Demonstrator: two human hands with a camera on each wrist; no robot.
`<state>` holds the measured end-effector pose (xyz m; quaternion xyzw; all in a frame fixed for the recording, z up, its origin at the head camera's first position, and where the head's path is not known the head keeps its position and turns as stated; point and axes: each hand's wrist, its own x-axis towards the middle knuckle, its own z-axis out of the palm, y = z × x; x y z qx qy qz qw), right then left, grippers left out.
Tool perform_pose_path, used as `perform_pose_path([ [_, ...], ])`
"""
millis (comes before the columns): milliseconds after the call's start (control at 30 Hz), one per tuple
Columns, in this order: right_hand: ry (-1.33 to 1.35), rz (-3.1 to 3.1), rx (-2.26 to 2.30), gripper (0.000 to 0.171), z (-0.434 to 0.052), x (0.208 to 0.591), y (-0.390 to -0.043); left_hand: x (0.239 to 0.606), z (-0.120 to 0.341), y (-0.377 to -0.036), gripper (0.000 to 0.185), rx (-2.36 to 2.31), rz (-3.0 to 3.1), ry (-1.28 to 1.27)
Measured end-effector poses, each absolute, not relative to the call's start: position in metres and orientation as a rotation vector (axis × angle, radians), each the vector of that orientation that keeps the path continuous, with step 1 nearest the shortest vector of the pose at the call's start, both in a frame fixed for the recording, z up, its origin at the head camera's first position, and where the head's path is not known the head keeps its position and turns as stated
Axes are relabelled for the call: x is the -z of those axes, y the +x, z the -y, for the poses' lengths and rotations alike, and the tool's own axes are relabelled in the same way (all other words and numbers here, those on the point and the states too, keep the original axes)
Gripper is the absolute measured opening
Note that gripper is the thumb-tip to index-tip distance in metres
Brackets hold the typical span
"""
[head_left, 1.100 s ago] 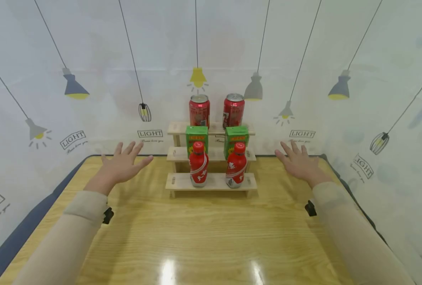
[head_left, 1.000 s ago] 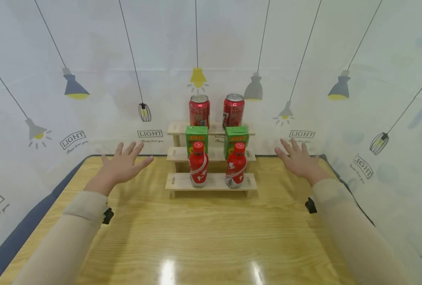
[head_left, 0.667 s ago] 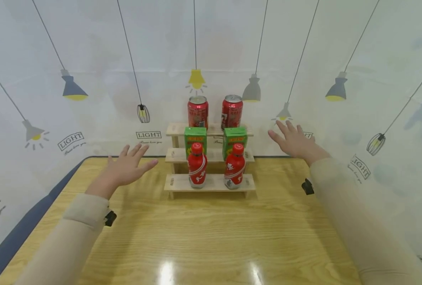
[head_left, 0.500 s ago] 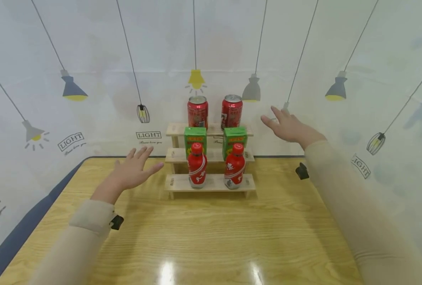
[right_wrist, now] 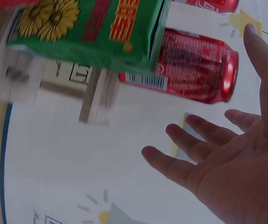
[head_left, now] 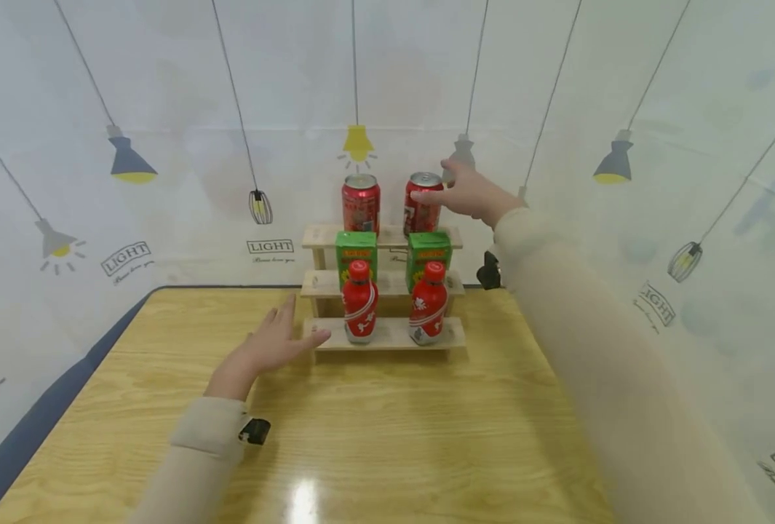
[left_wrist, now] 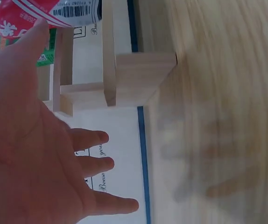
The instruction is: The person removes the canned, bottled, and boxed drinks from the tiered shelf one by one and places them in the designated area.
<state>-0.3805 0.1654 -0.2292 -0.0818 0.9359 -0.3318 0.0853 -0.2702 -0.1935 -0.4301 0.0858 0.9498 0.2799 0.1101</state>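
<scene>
A stepped wooden rack [head_left: 392, 333] stands at the back of the table. It holds two red cans [head_left: 361, 205] on the top step, two green cartons [head_left: 356, 251] in the middle and two red bottles [head_left: 359, 302] at the bottom. My right hand [head_left: 451, 188] is raised beside the right can [head_left: 420, 212], fingers straight and spread, thumb at the can's rim. The right wrist view shows that hand [right_wrist: 236, 154] open next to the can [right_wrist: 190, 65], above a carton [right_wrist: 92, 28]. My left hand [head_left: 282, 338] hovers flat by the bottom step's left end; its palm [left_wrist: 26, 140] is open near the rack [left_wrist: 138, 79].
The wooden table [head_left: 387, 437] has a dark blue edge on the left. White curtain walls printed with lamps close in behind and on both sides. The right sleeve stretches across the table's right half.
My right hand has risen from the table right of the rack up to the right can on the top step. My left hand has slid right toward the bottom step.
</scene>
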Motion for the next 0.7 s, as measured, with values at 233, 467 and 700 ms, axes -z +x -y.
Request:
perform_pose_path([
  [233, -0.165, -2.621, 1.325, 0.09, -0.149, 0.241, -0.391, 0.45, 0.18, -0.267, 0.128, -1.009, -2.713, 0.225],
  [467, -0.053, -2.529, 1.535, 0.075, -0.148, 0.25, -0.397, 0.462, 0.168, -0.264, 0.12, -0.983, -2.736, 0.203],
  [700, -0.034, -2.571, 1.475, 0.08, -0.16, 0.255, -0.401, 0.464, 0.16, -0.269, 0.108, -0.911, -2.79, 0.155],
])
